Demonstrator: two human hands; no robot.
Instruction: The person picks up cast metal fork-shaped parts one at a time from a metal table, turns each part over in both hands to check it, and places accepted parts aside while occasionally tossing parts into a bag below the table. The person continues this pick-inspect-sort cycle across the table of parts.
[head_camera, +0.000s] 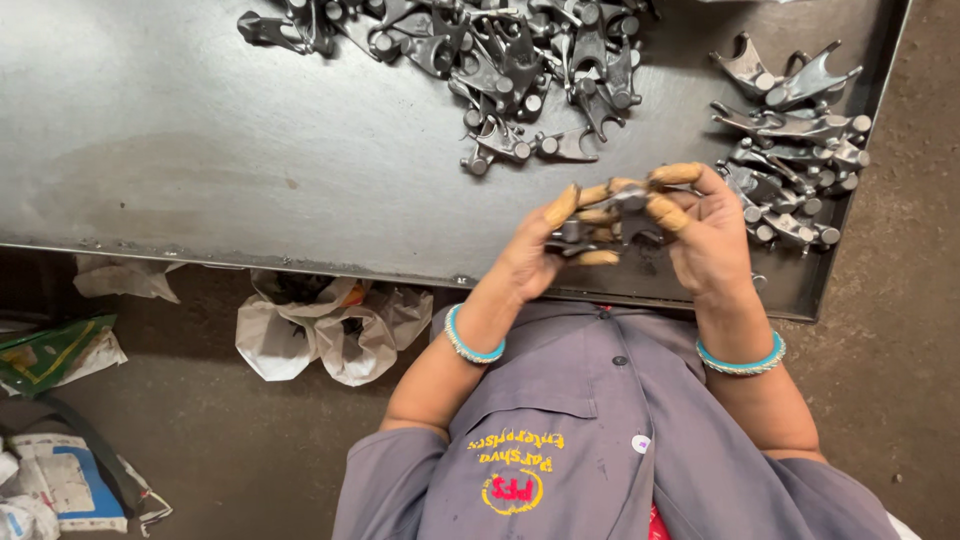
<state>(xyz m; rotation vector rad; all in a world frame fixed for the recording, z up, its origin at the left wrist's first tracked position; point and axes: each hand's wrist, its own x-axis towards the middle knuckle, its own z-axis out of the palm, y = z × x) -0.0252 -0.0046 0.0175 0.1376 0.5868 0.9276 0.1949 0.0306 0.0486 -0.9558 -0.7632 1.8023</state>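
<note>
Both hands meet over the lower right part of the grey metal surface (200, 130), just above its near edge, with one small forked metal part (612, 212) pinched between them. The left hand (545, 245) comes in from the lower centre of the frame, its fingers curled under and around the part's left end. The right hand (705, 235) comes from the right, palm turned inward, thumb and forefinger arched over the top of the part and clamped on it. The fingertips (662, 213) of both hands are stained orange-brown. Each wrist carries a turquoise bangle (470, 345), and both forearms rise from grey sleeves at the bottom of the frame.

As for progress, two groups of like parts lie on the surface. A large loose heap (500, 55) sprawls across the upper centre, tangled and unsorted. A smaller stack (790, 150) sits at the right, just beyond the right hand, its pieces lying more nearly side by side. Judging by this, a lesser share has been handled and set at the right, while the greater share waits in the heap. The part in hand is held clear of the surface, touching neither group.
</note>
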